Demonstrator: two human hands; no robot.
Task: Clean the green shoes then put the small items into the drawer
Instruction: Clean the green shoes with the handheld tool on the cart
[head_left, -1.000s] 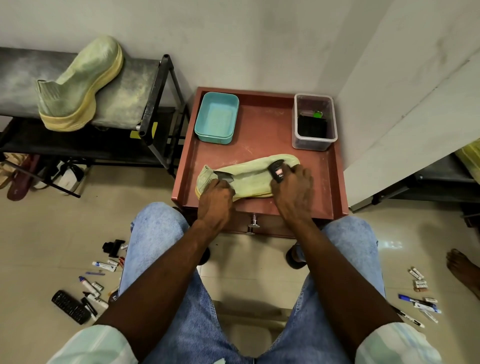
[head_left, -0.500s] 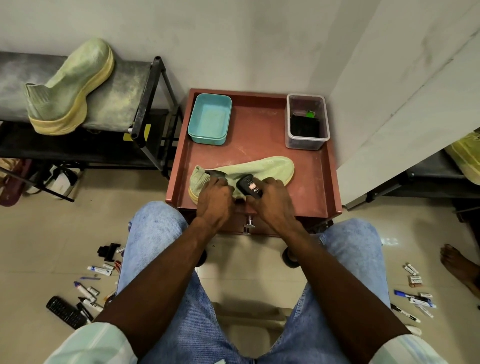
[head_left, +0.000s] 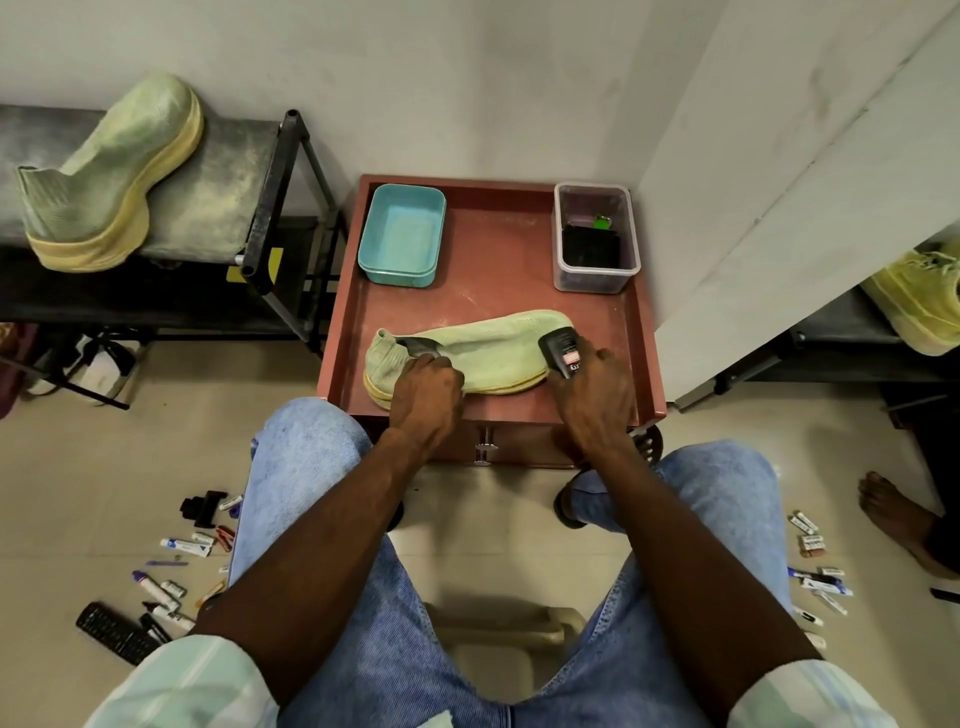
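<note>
- Green shoe (head_left: 483, 348) on red table (head_left: 498, 306), steadied at collar by left hand (head_left: 428, 387).
- Black brush (head_left: 561, 353) gripped by right hand (head_left: 592, 389), at toe.
- Cleaning judged unfinished; 2nd shoe (head_left: 111, 171) on rack.
- Small items (head_left: 171, 571) on floor; drawer (head_left: 485, 447) shut.

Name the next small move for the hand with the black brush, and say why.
Probably draw the black brush back along the green shoe toward its heel: the right hand holds it at the toe, while the left hand steadies the heel opening.

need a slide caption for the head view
Left hand holds the green shoe on the red table; right hand presses a black brush to its toe.
</note>
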